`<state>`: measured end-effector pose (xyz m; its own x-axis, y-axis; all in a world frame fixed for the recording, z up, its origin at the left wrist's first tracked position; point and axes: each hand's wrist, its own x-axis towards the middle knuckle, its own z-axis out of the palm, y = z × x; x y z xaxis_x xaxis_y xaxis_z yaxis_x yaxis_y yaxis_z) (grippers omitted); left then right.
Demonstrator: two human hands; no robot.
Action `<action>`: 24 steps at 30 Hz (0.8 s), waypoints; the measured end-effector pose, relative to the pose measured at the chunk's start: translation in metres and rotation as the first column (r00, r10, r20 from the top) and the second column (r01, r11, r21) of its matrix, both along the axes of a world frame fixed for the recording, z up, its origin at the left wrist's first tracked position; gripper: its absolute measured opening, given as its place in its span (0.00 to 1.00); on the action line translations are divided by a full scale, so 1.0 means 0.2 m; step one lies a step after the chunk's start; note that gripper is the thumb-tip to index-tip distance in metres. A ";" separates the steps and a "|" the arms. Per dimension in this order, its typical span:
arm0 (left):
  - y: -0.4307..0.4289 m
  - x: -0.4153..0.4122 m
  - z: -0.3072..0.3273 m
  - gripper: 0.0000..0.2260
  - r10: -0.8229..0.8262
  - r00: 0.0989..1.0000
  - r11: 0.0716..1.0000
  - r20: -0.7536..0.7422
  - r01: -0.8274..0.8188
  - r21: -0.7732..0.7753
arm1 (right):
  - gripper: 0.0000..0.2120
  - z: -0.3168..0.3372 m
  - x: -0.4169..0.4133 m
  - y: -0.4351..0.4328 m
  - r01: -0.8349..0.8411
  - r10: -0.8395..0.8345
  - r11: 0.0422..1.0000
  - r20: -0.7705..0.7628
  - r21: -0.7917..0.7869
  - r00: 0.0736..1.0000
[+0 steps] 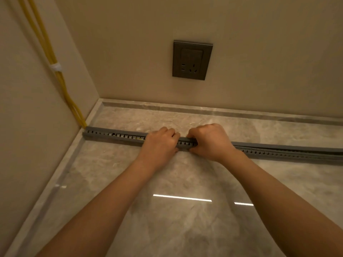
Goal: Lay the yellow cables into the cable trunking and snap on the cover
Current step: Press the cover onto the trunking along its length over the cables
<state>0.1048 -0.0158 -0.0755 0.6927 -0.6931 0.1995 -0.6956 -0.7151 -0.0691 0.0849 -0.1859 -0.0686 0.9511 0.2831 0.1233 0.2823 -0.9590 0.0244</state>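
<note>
A grey slotted cable trunking [115,136] lies across the marble floor, from the left wall out past the right edge. Its grey cover [278,146] sits on top; to the right of my hands it looks slightly raised. Yellow cables [55,71] run down the left wall, bound by a white tie [55,67], and enter the trunking's left end. A bit of yellow shows through the slots. My left hand [159,143] and my right hand [211,141] grip the trunking and cover side by side, fingers curled over the top.
A dark grey wall socket [192,60] is on the back wall above the trunking. A marble skirting [222,110] runs along the back wall. The glossy marble floor [176,210] reflects ceiling lights in front of me.
</note>
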 end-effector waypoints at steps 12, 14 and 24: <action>-0.15 -0.05 -0.02 0.11 0.039 0.984 0.981 0.176 -0.071 0.181 | 0.13 -0.07 -0.06 -0.06 -0.025 0.013 0.986 0.071 0.164 0.997; -0.15 -0.05 -0.01 0.10 0.068 0.991 0.984 0.116 -0.086 0.159 | 0.15 -0.08 -0.09 -0.09 -0.052 0.034 0.973 0.081 0.226 0.996; -0.17 -0.01 -0.02 0.14 0.171 0.985 0.974 0.007 -0.170 0.152 | 0.16 -0.06 -0.20 -0.31 0.000 -0.013 0.979 0.060 0.202 0.998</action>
